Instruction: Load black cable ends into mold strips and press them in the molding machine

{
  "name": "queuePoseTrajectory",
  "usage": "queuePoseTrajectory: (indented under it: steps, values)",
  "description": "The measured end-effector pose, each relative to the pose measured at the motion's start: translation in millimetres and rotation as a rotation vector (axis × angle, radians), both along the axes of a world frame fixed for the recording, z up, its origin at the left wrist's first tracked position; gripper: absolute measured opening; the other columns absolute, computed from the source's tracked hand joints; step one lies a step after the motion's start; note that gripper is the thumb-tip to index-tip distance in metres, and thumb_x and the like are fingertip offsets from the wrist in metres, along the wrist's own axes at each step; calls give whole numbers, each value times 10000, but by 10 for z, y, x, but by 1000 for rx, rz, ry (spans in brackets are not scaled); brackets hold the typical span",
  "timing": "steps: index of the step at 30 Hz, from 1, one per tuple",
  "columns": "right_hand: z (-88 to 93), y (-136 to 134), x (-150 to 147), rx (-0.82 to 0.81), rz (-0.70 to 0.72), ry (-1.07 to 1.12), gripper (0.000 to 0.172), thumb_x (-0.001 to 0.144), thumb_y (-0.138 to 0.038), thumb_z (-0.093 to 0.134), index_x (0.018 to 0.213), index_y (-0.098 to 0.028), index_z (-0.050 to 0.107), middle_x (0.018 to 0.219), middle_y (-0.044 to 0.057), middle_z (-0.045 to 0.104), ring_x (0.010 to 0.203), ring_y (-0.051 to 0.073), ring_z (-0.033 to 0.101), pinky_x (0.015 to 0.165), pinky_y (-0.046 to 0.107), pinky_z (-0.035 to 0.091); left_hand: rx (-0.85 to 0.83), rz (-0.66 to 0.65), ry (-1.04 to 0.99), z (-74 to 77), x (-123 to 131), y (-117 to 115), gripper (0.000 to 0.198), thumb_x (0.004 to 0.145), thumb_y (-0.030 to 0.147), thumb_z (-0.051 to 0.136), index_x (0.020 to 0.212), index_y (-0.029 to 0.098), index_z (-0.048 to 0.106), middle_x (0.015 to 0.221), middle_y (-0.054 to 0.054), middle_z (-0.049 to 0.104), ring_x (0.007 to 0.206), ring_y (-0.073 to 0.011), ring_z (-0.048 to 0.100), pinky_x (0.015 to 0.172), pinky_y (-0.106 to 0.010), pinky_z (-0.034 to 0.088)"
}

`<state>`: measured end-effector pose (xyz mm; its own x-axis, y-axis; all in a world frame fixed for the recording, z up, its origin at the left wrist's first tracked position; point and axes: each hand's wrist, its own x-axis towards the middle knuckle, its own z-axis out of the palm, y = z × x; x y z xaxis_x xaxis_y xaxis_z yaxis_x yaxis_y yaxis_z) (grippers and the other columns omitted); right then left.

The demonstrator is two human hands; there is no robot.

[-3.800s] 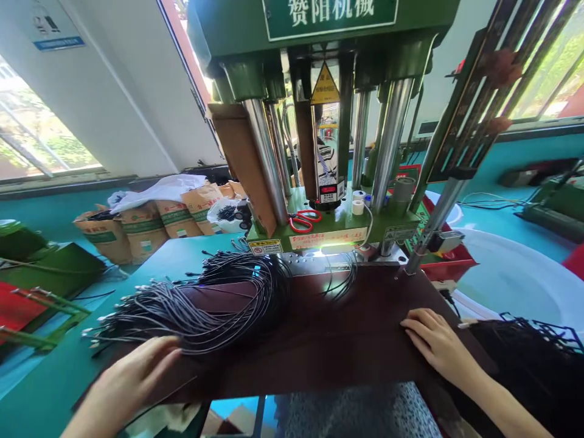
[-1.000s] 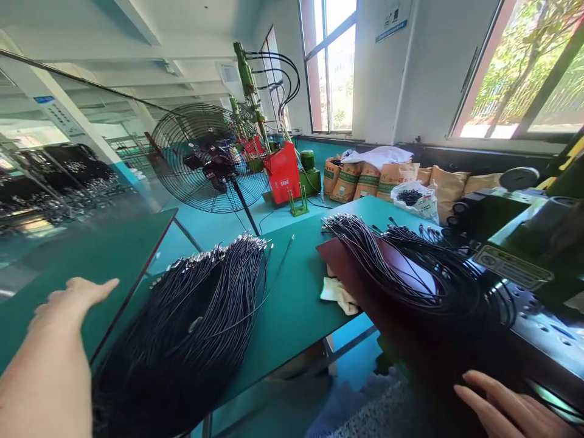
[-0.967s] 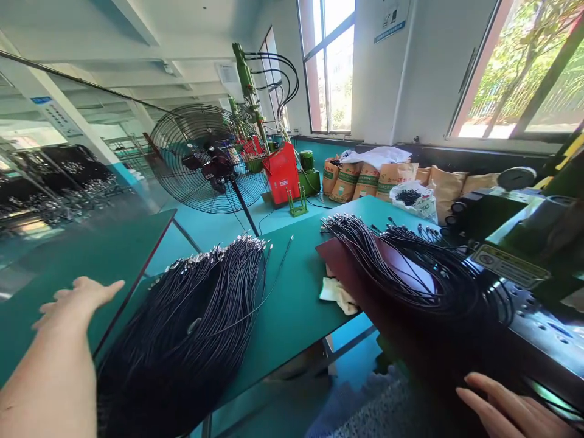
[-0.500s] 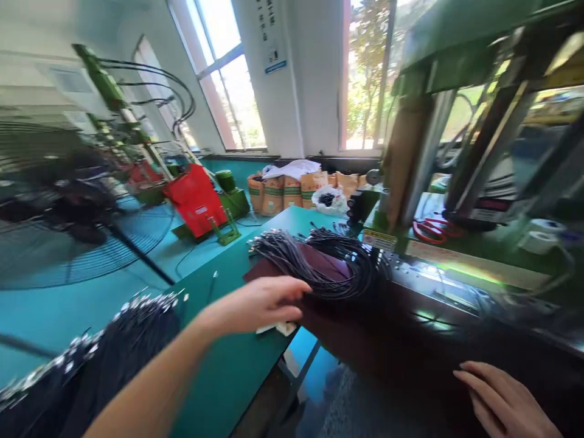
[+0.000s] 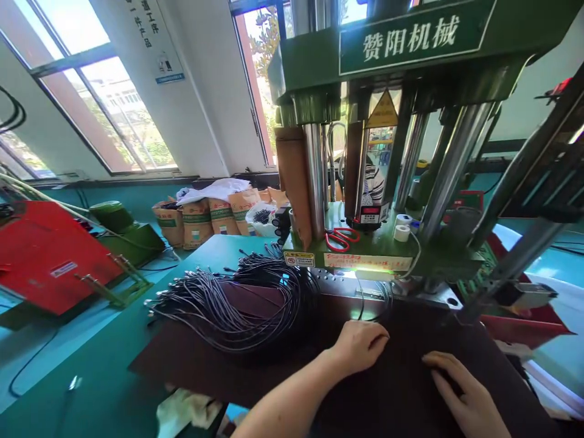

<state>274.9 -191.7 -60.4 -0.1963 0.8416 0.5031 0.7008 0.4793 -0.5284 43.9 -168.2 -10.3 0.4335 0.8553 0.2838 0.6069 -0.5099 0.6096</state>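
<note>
My left hand [image 5: 360, 345] rests on the dark brown mat [image 5: 191, 359] in front of the green press machine [image 5: 387, 182], its fingers curled under, with nothing visible in them. My right hand [image 5: 460, 395] lies flat on the same mat at the lower right, fingers stretched out. A looped bundle of black cables with metal tips [image 5: 237, 298] lies on the mat to the left of my left hand. A few loose black cables [image 5: 374, 298] hang at the machine's front edge just above my left hand.
Red-handled scissors [image 5: 340, 238] and tape rolls [image 5: 401, 231] sit on the machine's green base. Brown paper sacks [image 5: 201, 219] stand by the window wall. A red machine part [image 5: 45, 255] lies on the floor at left. A white rag [image 5: 182, 410] lies at the table's near edge.
My view swung right, from the side table and fan back to the press. My left hand came from the far cable pile across to the mat in front of the machine. The right hand stayed on the mat.
</note>
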Motion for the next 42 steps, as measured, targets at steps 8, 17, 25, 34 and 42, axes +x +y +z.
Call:
queuePoseTrajectory:
  steps: [8,17,25,34,42]
  values:
    - [-148,1,70,-5,19,-78,250,814,-432,477,896,-250,628,972,45,636,871,219,623,722,329,547,14,-52,13,-134,-4,-39,228,814,208,438,891,186,652,847,-35,702,790,-155,641,709,-221,456]
    - [-121,-9,42,-58,23,-95,256,813,-436,472,900,-252,628,973,54,622,883,237,603,752,403,524,43,-57,73,-204,-6,-4,212,824,219,432,879,186,634,847,-8,696,785,-134,634,708,-211,456]
    - [57,-87,-79,-72,1,-79,225,829,-375,456,848,-246,639,941,54,623,884,226,590,760,373,499,23,-63,28,-194,-25,-17,209,835,213,434,876,176,635,851,-18,690,790,-133,629,718,-217,459]
    - [139,-136,-127,-85,-7,-76,207,834,-320,444,840,-243,636,932,53,620,890,222,579,770,377,477,-20,-42,-1,-156,-17,-42,192,821,195,455,869,176,640,834,-19,690,777,-141,628,710,-225,460]
    - [142,-131,-139,-93,-16,-78,207,831,-321,446,831,-239,637,934,55,620,894,222,577,771,374,472,-14,-44,-5,-178,-15,-31,193,827,214,452,865,183,638,839,-16,690,780,-140,628,709,-226,459]
